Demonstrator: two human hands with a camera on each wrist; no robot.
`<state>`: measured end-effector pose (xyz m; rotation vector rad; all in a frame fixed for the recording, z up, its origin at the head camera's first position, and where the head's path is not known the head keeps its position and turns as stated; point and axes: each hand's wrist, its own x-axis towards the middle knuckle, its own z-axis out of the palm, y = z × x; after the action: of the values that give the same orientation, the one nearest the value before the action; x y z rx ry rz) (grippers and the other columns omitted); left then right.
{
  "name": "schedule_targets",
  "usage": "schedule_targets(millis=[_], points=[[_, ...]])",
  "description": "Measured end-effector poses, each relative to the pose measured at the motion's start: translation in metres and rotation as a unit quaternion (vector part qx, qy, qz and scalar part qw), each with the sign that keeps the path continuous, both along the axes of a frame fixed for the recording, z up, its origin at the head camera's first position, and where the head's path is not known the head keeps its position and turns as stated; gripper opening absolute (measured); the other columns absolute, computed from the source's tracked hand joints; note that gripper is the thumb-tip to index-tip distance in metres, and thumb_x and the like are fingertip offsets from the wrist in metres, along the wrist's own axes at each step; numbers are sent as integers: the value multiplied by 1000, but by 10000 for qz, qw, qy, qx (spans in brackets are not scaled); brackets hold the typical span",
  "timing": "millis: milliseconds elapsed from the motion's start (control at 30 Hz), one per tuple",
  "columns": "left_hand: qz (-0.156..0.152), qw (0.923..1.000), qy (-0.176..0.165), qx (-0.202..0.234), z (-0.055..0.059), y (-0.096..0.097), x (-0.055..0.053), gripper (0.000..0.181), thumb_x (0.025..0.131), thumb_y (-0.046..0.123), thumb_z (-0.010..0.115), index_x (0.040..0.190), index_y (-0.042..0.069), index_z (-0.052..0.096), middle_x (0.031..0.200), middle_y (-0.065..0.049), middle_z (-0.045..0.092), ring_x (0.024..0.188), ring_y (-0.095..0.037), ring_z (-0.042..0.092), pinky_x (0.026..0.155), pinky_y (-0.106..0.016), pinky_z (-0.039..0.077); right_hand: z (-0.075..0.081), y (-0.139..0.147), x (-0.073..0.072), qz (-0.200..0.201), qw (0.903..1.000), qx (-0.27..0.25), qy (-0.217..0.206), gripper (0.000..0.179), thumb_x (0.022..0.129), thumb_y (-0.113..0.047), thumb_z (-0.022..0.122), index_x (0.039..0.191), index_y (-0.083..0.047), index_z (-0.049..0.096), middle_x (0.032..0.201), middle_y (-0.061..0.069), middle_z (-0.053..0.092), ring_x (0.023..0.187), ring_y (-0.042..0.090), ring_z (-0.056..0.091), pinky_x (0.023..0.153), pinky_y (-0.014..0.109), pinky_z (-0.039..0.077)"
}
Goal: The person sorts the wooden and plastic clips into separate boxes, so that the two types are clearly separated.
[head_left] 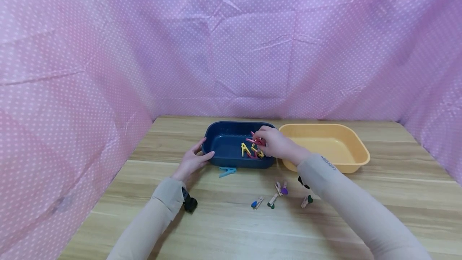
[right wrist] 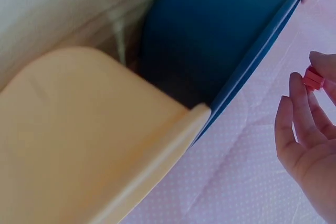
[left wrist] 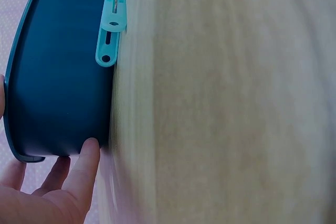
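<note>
Right-hand [head_left: 276,143] grip narrow, pinching a red plastic clothes peg [right wrist: 313,78] above the right end of the dark-blue rectangular basin [head_left: 234,162], near a yellow plastic peg [head_left: 245,149] inside. Left hand [head_left: 193,163] spread, fingers against the basin's left end. Judged best: light pinch, peg clear of the rim, even left-hand pressure so the basin doesn't skid on the worktop [head_left: 155,228].

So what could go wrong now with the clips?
The red plastic clip pinched in the right hand might slip and drop. The light-blue plastic clip lies outside the dark-blue plastic tub, so it could be overlooked. The beige right sleeve might brush the green-ended wooden clip closest to it.
</note>
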<state>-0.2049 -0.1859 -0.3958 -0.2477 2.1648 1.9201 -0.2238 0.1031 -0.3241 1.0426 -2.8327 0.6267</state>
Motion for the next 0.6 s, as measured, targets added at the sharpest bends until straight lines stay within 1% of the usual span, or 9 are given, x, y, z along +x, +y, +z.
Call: schedule_targets(millis=[100, 233, 333, 500, 600], points=[[-18, 10000, 26, -9, 1, 0, 1, 74, 87, 21, 70, 148, 33, 30, 154, -13, 22, 128, -25, 45, 104, -38, 43, 2, 1, -5, -134, 9999, 79, -69, 21, 82, -5, 72, 102, -5, 68, 95, 9, 60, 80, 19, 54, 78, 33, 56], [1, 10000, -8, -76, 0, 1, 2, 74, 87, 20, 70, 148, 32, 30, 154, -13, 22, 130, -26, 44, 103, -38, 43, 2, 2, -11, -161, 9995, 268, -81, 18, 83, -7, 72, 100, -5, 66, 90, 8, 58, 78, 19, 53, 75, 33, 55], [5, 9999, -18, -119, 0, 1, 1, 74, 87, 20, 69, 148, 32, 30, 154, -14, 22, 130, -26, 44, 103, -38, 43, 2, 2, -15, -229, 9988, 398, -181, 18, 83, -8, 72, 101, -5, 66, 91, 8, 59, 78, 20, 53, 76, 34, 54], [41, 10000, 11, -72, 1, 1, 0, 74, 87, 20, 69, 148, 32, 30, 154, -13, 22, 130, -25, 44, 103, -38, 43, 5, 1, -18, -529, 9960, 549, -461, 21, 84, -7, 70, 105, -6, 67, 96, 10, 60, 81, 22, 55, 82, 37, 55], [61, 10000, 34, -42, 1, 1, 0, 75, 87, 19, 69, 149, 32, 29, 154, -14, 22, 130, -26, 44, 104, -39, 43, 4, 2, -20, -559, 9951, 689, -428, 21, 84, -9, 71, 105, -6, 68, 93, 9, 60, 80, 22, 54, 80, 36, 55]])
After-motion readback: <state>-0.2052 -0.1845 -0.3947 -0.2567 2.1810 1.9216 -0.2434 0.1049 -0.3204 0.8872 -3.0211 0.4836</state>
